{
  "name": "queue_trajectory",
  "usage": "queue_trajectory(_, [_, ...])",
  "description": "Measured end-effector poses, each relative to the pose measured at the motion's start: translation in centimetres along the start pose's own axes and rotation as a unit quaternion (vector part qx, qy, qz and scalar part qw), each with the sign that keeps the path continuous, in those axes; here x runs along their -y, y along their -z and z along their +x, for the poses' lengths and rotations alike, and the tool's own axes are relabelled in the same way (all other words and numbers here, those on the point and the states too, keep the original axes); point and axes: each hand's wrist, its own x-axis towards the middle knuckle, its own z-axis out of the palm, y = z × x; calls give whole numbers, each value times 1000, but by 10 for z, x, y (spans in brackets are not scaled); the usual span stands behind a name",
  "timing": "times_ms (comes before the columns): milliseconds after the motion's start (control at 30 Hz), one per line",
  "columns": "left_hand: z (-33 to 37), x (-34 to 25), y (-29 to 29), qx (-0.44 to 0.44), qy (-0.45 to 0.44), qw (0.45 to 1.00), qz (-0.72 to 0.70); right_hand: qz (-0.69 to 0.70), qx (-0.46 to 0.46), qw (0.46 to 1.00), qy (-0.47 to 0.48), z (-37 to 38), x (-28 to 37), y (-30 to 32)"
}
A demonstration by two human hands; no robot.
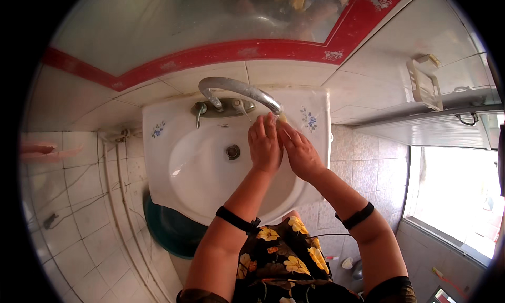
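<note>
Both my hands meet just under the tip of the curved chrome faucet [242,87], over the right side of the white washbasin [181,145]. My left hand [265,145] has its fingers drawn together and pressed against the right hand, near the spout. My right hand [301,150] leans in from the right, its fingers closed at the spout's end. A small pale yellow piece [282,117] shows at its fingertips; its kind is unclear. Whatever lies between the palms is hidden. Two handles flank the faucet base, the left handle [199,112] and the right handle [243,107].
A red-framed mirror [210,53] spans the wall behind the basin. A soap dish [425,85] hangs on the right wall. Pipes [123,192] run down the left tiles. Below the basin sits a dark green tub [168,229]. A bright doorway [455,190] lies at right.
</note>
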Motion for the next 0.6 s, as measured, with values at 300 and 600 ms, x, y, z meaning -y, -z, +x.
queue_trajectory(300, [42,-37,-32,60,80,995,-28,-70,5,997,-30,26,-45,19])
queue_trajectory(600, [37,-34,-36,24,-21,999,36,-66,14,998,-21,18,-54,29])
